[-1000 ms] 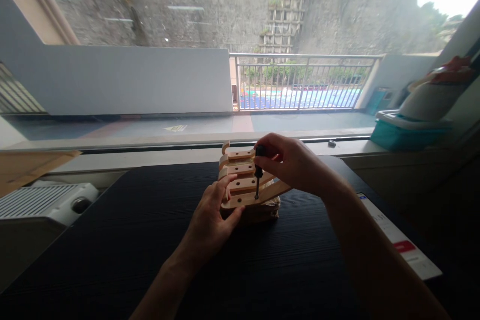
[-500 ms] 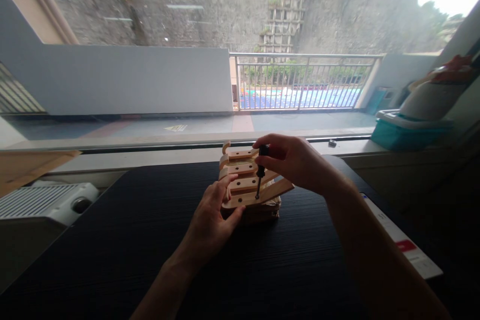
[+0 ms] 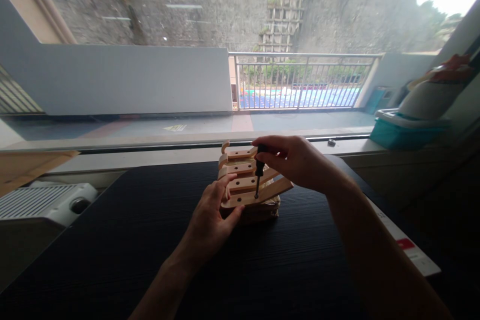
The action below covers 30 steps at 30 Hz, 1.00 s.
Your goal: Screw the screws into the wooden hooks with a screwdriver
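Observation:
Several pale wooden hooks [image 3: 245, 183], each a flat bar with dark holes and a curled left end, lie in a row on a brownish block [image 3: 262, 212]. My left hand [image 3: 215, 210] grips the nearest hook at its left end, thumb along the front edge and fingers over the curled side. In my right hand [image 3: 294, 160] is a screwdriver [image 3: 259, 165] with a black handle, pinched near its top between thumb and fingers. It stands almost upright, its tip at the right-hand hole of the nearest hook. My left hand hides part of the curled ends.
The block rests on a black table [image 3: 150, 240]. A white flat box [image 3: 408, 245] with a red mark lies at the right, partly behind my forearm. On the window sill are a teal bin [image 3: 407, 130] and a small dark object [image 3: 331, 143]. A white slatted appliance [image 3: 45, 202] stands left.
The view has shifted very slightly. My right fingers sit a little differently around the screwdriver handle, while its tip stays at the same hole. My left hand keeps its hold.

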Each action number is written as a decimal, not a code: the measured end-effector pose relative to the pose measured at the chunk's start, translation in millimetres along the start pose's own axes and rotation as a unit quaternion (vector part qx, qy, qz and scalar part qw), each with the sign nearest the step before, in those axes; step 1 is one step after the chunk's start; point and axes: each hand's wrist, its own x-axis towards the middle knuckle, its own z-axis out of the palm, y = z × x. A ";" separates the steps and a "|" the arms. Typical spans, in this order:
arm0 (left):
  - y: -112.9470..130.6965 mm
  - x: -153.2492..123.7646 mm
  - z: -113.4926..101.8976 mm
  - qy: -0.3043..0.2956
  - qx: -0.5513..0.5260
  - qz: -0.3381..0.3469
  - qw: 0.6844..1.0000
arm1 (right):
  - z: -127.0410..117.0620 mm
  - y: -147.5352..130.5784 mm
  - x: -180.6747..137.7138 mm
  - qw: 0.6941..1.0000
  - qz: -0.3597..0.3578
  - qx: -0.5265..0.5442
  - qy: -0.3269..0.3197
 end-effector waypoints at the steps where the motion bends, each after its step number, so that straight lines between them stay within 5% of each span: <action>1: -0.2 0.0 0.0 0.000 0.001 0.000 1.000 | -0.1 -0.1 0.3 1.000 0.001 -0.003 0.000; 20: -1.0 0.4 1.0 0.003 0.002 -0.001 1.000 | 6.0 -2.0 1.2 0.998 -0.034 -0.030 0.040; 30: -0.2 0.1 0.7 0.000 -0.005 0.000 1.000 | 3.4 -5.1 -1.7 1.000 -0.027 -0.009 0.000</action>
